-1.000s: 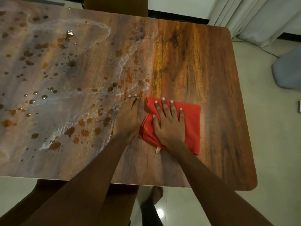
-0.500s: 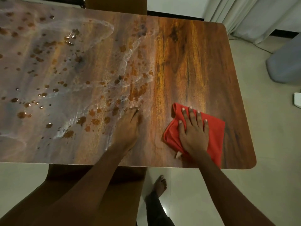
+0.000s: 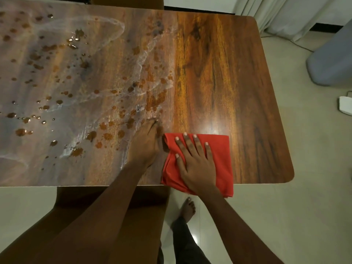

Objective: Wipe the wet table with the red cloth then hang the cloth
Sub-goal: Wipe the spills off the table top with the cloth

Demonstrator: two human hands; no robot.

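Note:
The folded red cloth (image 3: 221,159) lies at the near edge of the wooden table (image 3: 228,73), its lower part hanging a little over that edge. My right hand (image 3: 192,161) presses flat on the cloth with fingers spread. Just left of the cloth, my left hand (image 3: 146,143) rests flat on the tabletop, fingers straight and together, holding nothing. Water drops and smeared wet streaks (image 3: 76,82) cover the table's left half. The right half looks dry and glossy.
A wooden chair back (image 3: 125,1) stands at the far side of the table, and another chair (image 3: 114,197) sits under the near edge. Curtains (image 3: 285,14) hang at the back right, beside a grey seat (image 3: 331,61). My bare foot (image 3: 187,208) stands on the tiled floor.
My right hand slid the cloth right toward the table's corner, then back left and down to the near edge beside my left hand. The left hand stayed planted.

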